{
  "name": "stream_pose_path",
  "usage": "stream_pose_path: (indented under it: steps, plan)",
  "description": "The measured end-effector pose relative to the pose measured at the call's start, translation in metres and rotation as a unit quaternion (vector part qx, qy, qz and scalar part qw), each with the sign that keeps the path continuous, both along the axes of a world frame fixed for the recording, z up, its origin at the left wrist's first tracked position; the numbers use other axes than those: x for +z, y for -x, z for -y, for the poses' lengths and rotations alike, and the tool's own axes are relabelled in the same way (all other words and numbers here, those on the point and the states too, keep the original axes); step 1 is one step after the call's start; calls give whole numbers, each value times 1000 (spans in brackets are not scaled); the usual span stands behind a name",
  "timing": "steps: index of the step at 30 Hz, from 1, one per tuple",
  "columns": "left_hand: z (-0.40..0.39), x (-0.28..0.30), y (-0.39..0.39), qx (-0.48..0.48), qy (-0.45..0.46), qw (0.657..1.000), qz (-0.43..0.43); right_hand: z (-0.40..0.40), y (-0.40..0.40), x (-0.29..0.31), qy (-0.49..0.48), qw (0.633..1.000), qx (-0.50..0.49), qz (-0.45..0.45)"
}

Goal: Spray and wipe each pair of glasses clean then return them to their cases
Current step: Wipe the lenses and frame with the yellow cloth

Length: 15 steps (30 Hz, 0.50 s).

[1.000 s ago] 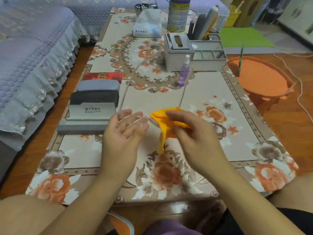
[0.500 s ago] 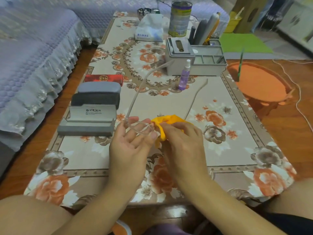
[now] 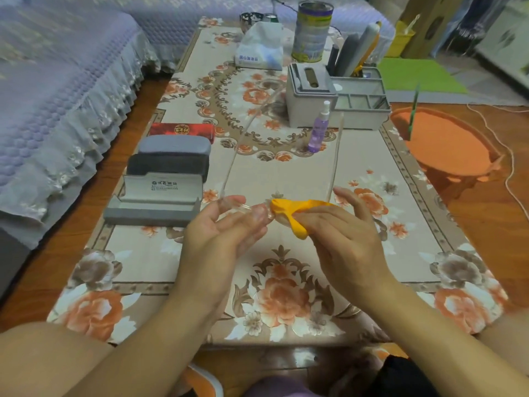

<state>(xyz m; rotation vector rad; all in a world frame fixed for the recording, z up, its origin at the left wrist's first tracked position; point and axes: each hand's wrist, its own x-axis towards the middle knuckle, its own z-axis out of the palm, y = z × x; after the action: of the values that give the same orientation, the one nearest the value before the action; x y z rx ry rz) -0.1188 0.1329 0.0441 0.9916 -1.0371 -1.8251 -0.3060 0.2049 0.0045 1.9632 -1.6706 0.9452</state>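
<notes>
Low table [image 3: 372, 167] under a floral cloth, seen from the near edge. Both hands are raised above the table's near half, roughly mid-width. The left hand [image 3: 220, 233] pinches a pair of clear-framed glasses [image 3: 240, 207] at the left lens, fingers curled round the frame. The glasses' two thin temples run away toward the far edge, unfolded; one crosses the cloth toward the box, the other ends beside the spray bottle. The right hand [image 3: 340, 233] pinches a yellow cloth [image 3: 294, 213] over the right lens, thumb and fingers closed on it; the lens itself is mostly hidden under the cloth. Hands are near each other, not touching. Along the left edge stand three cases: an open grey case [image 3: 154, 207] nearest, lid up with printed lettering inside, just beside the left hand; behind it a closed dark case [image 3: 169, 166], touching; behind that a closed lighter grey case [image 3: 174, 144]. A red box [image 3: 183, 130] lies flat behind the cases. A small purple spray bottle [image 3: 319, 130] stands upright near the table's middle, just in front of a grey tissue box [image 3: 310, 101]. A grey organiser [image 3: 360, 110] sits against the tissue box toward the right edge, holding upright items too blurred to name. Near the far edge are a tin [image 3: 313, 32] and a white tissue pack [image 3: 262, 50]. An orange tub [image 3: 446, 147] sits on the floor off the right edge.
</notes>
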Motion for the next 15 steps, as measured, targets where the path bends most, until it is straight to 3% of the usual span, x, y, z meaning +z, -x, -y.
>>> stream_pose_path:
  steps: [6,9,12,15]
  plan:
    - [3,-10,9,-66,-138,988,10,-1,-19,3,-74,996,-41,31]
    - [4,-13,10,-63,-154,986,30,1,-22,3,-126,989,-66,51]
    - [9,-12,4,-57,-140,987,63,-5,-16,5,-215,969,8,118]
    - [14,-11,-2,-68,-137,984,91,-13,-13,14,-333,928,56,156]
